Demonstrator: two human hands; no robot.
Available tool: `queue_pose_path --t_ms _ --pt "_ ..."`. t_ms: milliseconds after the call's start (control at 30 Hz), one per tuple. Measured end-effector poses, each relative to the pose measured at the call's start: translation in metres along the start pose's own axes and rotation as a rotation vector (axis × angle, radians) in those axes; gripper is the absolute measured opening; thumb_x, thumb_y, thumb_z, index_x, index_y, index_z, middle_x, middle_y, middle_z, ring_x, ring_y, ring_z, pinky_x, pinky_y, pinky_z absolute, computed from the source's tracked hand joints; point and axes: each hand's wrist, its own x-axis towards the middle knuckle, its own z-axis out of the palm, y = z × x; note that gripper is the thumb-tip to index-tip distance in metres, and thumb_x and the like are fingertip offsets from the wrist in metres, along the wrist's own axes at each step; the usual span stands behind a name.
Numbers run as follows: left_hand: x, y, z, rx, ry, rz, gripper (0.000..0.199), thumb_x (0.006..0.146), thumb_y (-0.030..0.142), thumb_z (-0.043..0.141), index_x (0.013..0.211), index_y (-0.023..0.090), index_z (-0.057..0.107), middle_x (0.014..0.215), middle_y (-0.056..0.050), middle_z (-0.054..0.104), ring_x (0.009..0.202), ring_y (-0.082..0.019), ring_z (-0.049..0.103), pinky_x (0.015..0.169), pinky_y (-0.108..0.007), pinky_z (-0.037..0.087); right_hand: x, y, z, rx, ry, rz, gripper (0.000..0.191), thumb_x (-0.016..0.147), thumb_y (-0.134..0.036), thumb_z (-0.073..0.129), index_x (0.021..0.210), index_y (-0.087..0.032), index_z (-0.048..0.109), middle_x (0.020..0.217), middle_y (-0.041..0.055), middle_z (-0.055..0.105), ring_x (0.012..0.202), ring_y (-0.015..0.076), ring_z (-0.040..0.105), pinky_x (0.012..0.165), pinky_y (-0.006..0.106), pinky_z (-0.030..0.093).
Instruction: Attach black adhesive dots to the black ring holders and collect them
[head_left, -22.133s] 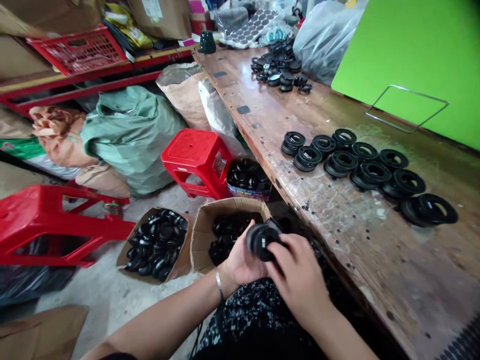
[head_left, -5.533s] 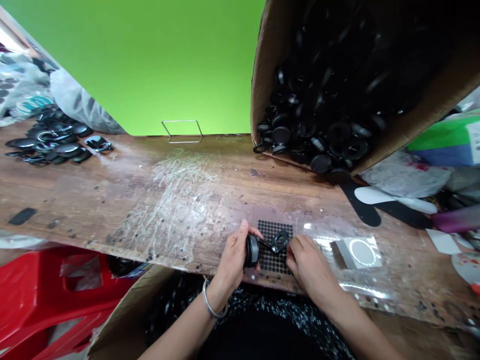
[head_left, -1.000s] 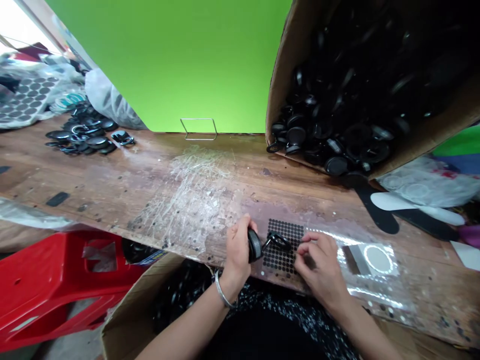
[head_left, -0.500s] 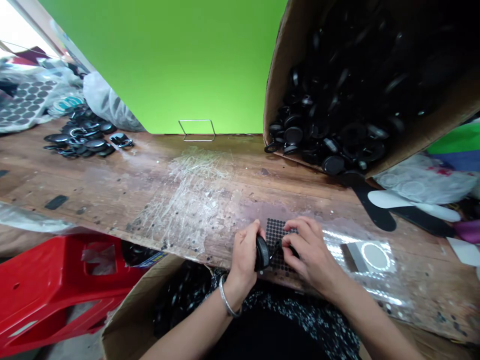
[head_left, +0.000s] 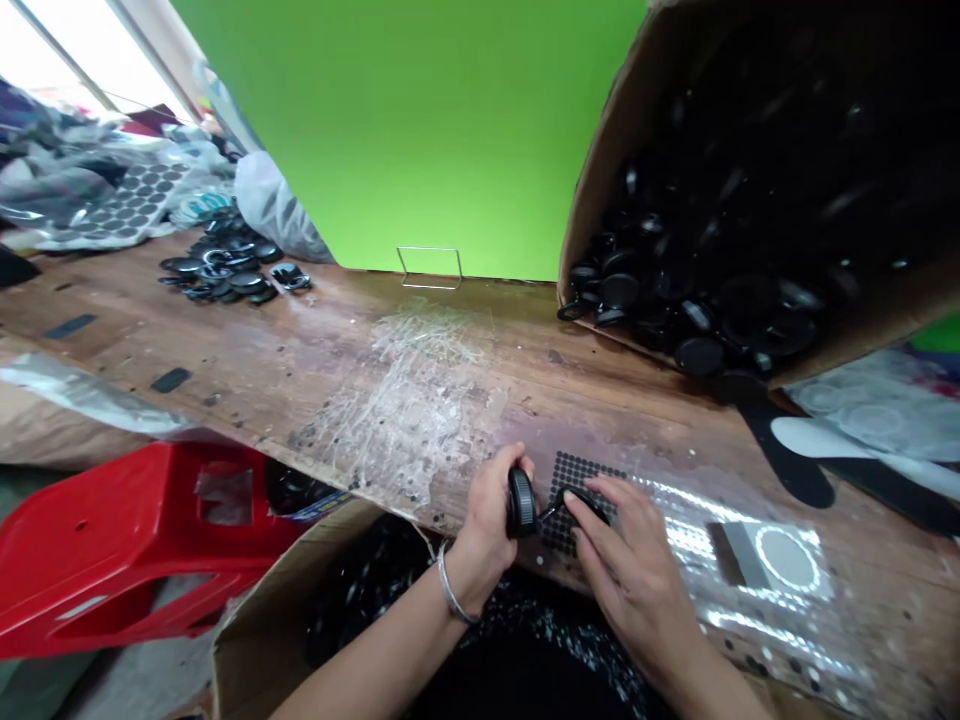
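My left hand (head_left: 495, 505), with a silver bangle at the wrist, is closed on the ridged round end of a black two-disc part (head_left: 522, 503). A thin link joins that end to a flatter black disc. My right hand (head_left: 626, 535) pinches this second disc, thumb and index finger on its face. Beneath both hands lies a sheet of small black round dots (head_left: 576, 466) on the worn wooden bench (head_left: 517, 350). What is under the right palm is hidden.
A cardboard box (head_left: 600, 150) of similar black parts leans at the right rear, beside a green panel (head_left: 420, 130). Black parts (head_left: 225, 265) are heaped at left. Clear film (head_left: 690, 540) with a white-ringed card (head_left: 787, 558) lies at right. A red stool (head_left: 150, 540) and another box (head_left: 262, 610) are below.
The view has swung left, so the bench items sit further right. The right-hand fingers have moved from a raised pinch to lie over the flatter disc. The left hand keeps its hold.
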Motion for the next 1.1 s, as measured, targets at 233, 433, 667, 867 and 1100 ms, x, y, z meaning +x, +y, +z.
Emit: queue_pose_path --t_ms 233,433,667,867,1100 --pt "0.000 0.002 -0.018 -0.098 0.041 0.008 0.030 0.070 0.039 0.063 0.054 0.018 0.051 0.042 0.006 0.043 0.035 -0.007 0.037 0.040 -0.020 0.033 0.009 -0.002 0.009 -0.088 -0.100 -0.165 0.042 0.091 -0.017 0.053 0.133 -0.014 0.052 0.122 0.0173 0.056 0.114 0.0288 0.054 0.092 0.045 0.054" --pt "-0.001 0.011 -0.033 -0.135 0.072 0.026 0.030 0.071 0.035 0.066 0.053 0.016 0.052 0.042 0.006 0.044 0.035 -0.006 0.038 0.040 -0.019 0.031 0.020 -0.015 0.014 0.047 -0.123 -0.084 0.034 0.094 -0.018 0.045 0.125 -0.019 0.059 0.114 0.0130 0.063 0.103 0.0250 0.063 0.086 0.039 0.057" --pt "0.006 0.027 -0.041 -0.242 -0.057 0.014 0.029 0.072 0.038 0.061 0.055 0.018 0.048 0.045 0.005 0.042 0.037 -0.006 0.037 0.040 -0.019 0.032 0.042 -0.010 0.020 0.638 -0.148 0.450 0.035 0.096 -0.040 0.047 0.128 -0.026 0.053 0.119 0.0083 0.066 0.109 0.0206 0.065 0.088 0.032 0.056" --pt "0.011 0.036 -0.050 -0.123 -0.075 0.182 0.035 0.080 0.046 0.058 0.060 0.017 0.060 0.056 -0.001 0.056 0.051 -0.012 0.051 0.054 -0.023 0.042 0.078 -0.008 0.037 0.693 -0.507 0.568 0.051 0.097 -0.055 0.031 0.119 -0.021 0.061 0.071 0.0025 0.066 0.065 0.0191 0.064 0.063 0.032 0.054" --pt "0.013 0.051 -0.098 1.042 -0.266 0.780 0.063 0.068 0.043 0.080 0.126 0.026 0.062 0.128 -0.012 0.060 0.124 -0.032 0.049 0.108 -0.047 0.035 0.114 -0.007 0.041 0.284 -0.465 0.166 0.032 0.092 -0.043 0.047 0.110 -0.025 0.066 0.104 0.0056 0.069 0.088 0.0210 0.067 0.078 0.033 0.052"
